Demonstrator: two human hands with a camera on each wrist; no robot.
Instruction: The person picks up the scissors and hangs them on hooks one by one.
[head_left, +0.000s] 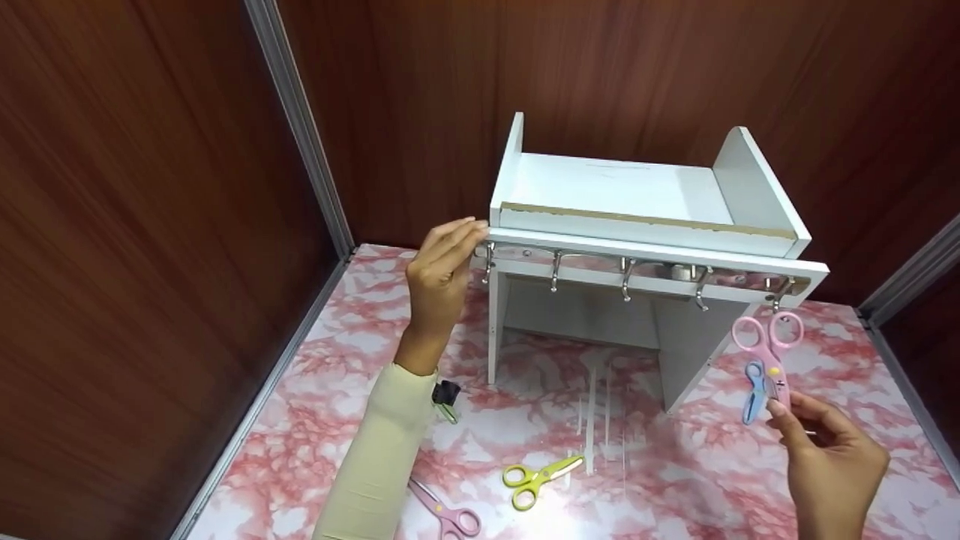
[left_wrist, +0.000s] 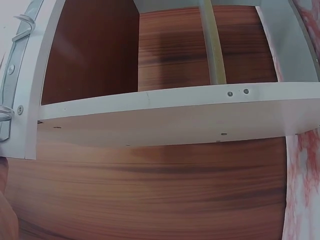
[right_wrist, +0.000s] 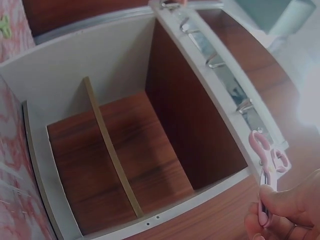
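Note:
In the head view my right hand [head_left: 838, 457] pinches pink scissors [head_left: 772, 356] by the blade end, finger loops up. Those loops are at the rightmost hook [head_left: 782, 292] of a hook rail [head_left: 600, 262]; whether one is over the hook I cannot tell. The right wrist view also has the pink scissors [right_wrist: 265, 150] upright at the rail's end. Light-blue scissors [head_left: 753, 397] show just left of them, partly covered. My left hand [head_left: 442, 262] rests its extended fingers against the rail's left end, on a white shelf unit [head_left: 645, 225]; its thumb is hidden.
Yellow-green scissors [head_left: 536, 480] and another pink pair [head_left: 450, 517] lie on the red-and-white marbled tabletop [head_left: 300, 420]. A small black object [head_left: 446, 391] shows beside my left sleeve. Brown wood-grain panels [head_left: 420, 90] stand behind and beside the unit.

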